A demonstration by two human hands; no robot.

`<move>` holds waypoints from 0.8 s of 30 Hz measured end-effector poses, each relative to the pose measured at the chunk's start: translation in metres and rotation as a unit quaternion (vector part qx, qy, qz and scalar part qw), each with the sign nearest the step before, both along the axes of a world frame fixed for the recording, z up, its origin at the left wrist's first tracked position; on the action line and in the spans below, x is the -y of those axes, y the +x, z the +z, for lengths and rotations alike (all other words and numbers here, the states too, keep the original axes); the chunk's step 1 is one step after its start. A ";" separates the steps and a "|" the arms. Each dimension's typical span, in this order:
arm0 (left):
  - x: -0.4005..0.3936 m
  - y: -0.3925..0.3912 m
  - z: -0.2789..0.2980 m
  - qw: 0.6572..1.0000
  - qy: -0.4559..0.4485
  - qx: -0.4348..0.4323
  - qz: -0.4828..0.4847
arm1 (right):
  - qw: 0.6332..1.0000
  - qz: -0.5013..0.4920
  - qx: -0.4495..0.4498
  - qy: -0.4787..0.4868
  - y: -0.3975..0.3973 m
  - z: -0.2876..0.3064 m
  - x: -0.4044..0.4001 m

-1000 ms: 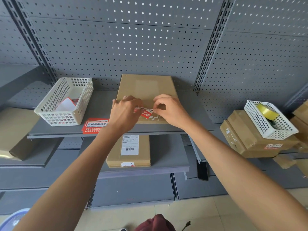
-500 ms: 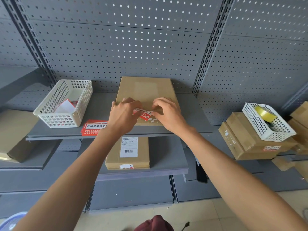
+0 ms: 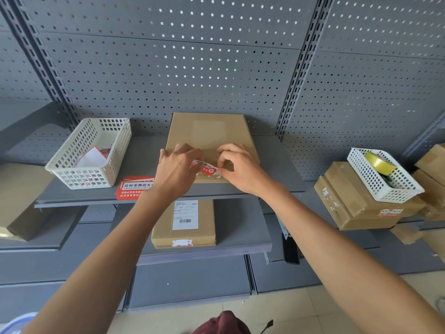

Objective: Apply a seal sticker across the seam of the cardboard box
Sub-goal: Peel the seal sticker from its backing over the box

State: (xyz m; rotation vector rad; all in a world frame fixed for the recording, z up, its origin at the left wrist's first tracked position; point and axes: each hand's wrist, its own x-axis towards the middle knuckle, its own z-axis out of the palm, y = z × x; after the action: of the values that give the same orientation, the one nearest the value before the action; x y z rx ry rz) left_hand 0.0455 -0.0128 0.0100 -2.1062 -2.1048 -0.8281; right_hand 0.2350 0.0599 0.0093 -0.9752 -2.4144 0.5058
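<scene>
Fingers [image 3: 218, 168] pinching sticker [image 3: 204, 167] over box [image 3: 209, 133], basket [image 3: 91, 153] alongside

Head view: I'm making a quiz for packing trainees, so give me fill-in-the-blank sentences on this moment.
1. Both hands hold a red and white ____ over the cardboard box.
2. The yellow tape roll lies in a white ____.
3. The box on the lower shelf bears a label with a ____.

Missing: sticker; basket; barcode
</scene>
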 end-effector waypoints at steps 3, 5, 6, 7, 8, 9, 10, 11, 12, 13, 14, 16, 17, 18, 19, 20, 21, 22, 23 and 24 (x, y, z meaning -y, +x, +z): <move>0.000 0.000 0.000 1.000 0.001 0.003 -0.001 | 1.000 -0.007 -0.008 0.003 -0.003 0.001 0.002; 0.000 0.000 0.000 1.000 -0.001 0.004 -0.001 | 1.000 -0.011 -0.008 0.009 -0.006 0.000 0.004; 0.000 0.000 0.000 1.000 -0.001 0.005 -0.003 | 1.000 -0.012 -0.011 0.019 -0.009 -0.002 0.005; 0.001 -0.001 0.000 1.000 0.001 0.006 -0.004 | 0.999 -0.015 -0.015 0.027 -0.011 -0.004 0.005; 0.001 -0.001 0.000 1.000 0.002 0.009 -0.007 | 0.999 -0.019 -0.017 0.030 -0.014 -0.006 0.006; 0.001 -0.002 0.000 1.000 0.003 0.012 -0.009 | 0.999 -0.025 -0.017 0.030 -0.016 -0.008 0.006; 0.002 -0.002 0.000 1.000 0.002 0.016 -0.011 | 0.999 -0.032 -0.018 0.028 -0.018 -0.010 0.006; 0.002 -0.003 -0.001 1.000 0.001 0.022 -0.012 | 0.999 -0.037 -0.019 0.026 -0.019 -0.011 0.006; 0.003 -0.004 -0.001 1.000 0.001 0.026 -0.014 | 0.999 -0.040 -0.022 0.025 -0.019 -0.011 0.005; 0.004 -0.006 -0.001 0.999 0.003 0.028 -0.017 | 0.999 -0.041 -0.024 0.022 -0.019 -0.011 0.004; 0.005 -0.007 -0.001 0.999 0.007 0.031 -0.020 | 0.999 -0.041 -0.025 0.020 -0.019 -0.010 0.004; 0.006 -0.009 0.000 0.999 0.016 0.043 -0.019 | 0.999 -0.039 -0.025 0.014 -0.018 -0.008 0.003; 0.006 -0.009 0.000 0.999 0.020 0.044 -0.015 | 0.999 -0.039 -0.026 0.012 -0.018 -0.008 0.003; 0.006 -0.010 0.000 0.999 0.023 0.040 -0.012 | 0.999 -0.039 -0.028 0.009 -0.018 -0.008 0.003; 0.006 -0.010 0.000 0.999 0.028 0.031 -0.010 | 0.999 -0.040 -0.031 0.006 -0.018 -0.008 0.003; 0.006 -0.011 -0.001 0.999 0.032 0.023 -0.010 | 0.999 -0.041 -0.036 0.001 -0.018 -0.008 0.003; 0.006 -0.010 -0.001 0.999 0.034 0.017 -0.010 | 0.998 -0.043 -0.040 -0.004 -0.019 -0.007 0.004; 0.006 -0.010 -0.001 0.999 0.035 0.013 -0.009 | 0.998 -0.046 -0.044 -0.008 -0.019 -0.006 0.004; 0.005 -0.010 -0.001 0.999 0.036 0.009 -0.006 | 0.998 -0.048 -0.044 -0.011 -0.019 -0.005 0.004; 0.005 -0.010 0.000 0.999 0.037 0.006 -0.004 | 0.998 -0.049 -0.042 -0.010 -0.020 -0.004 0.004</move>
State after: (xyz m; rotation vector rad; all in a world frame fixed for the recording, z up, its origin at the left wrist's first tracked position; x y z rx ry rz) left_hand 0.0354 -0.0182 0.0098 -2.0803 -2.0383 -0.9062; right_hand 0.2151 0.0560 0.0056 -1.0547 -2.2795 0.5260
